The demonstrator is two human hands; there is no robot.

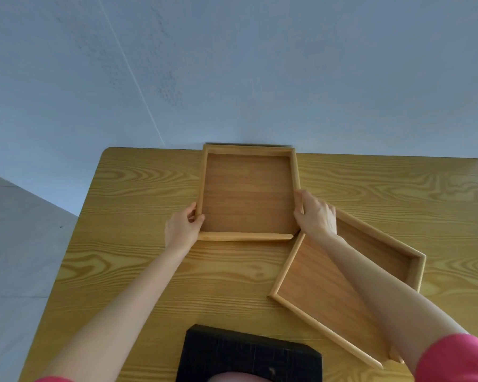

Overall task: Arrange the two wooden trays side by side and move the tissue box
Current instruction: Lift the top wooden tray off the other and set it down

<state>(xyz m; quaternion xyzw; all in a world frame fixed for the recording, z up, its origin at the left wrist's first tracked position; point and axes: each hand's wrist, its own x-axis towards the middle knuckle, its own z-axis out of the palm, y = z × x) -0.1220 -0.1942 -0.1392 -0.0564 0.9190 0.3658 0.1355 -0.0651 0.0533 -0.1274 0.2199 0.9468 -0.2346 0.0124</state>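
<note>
Wooden far tray (249, 194) clamped at both side rims by left grip (183, 228) and right grip (316, 216); keep it flat, square it beside the angled tray (340, 293) under the right forearm.

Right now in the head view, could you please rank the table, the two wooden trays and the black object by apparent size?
1. Table.
2. Angled tray and far tray: alike; nearness makes ranking unsure.
3. Black object, partly cut off.

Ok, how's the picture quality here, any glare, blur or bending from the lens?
Head view: soft, even light, no harsh glare on the table; only a thin shadow behind the far tray. Wide-angle stretch enlarges the forearms and the angled tray near the frame edge. Mild overall softness; the black object at the bottom shows little detail.
</note>
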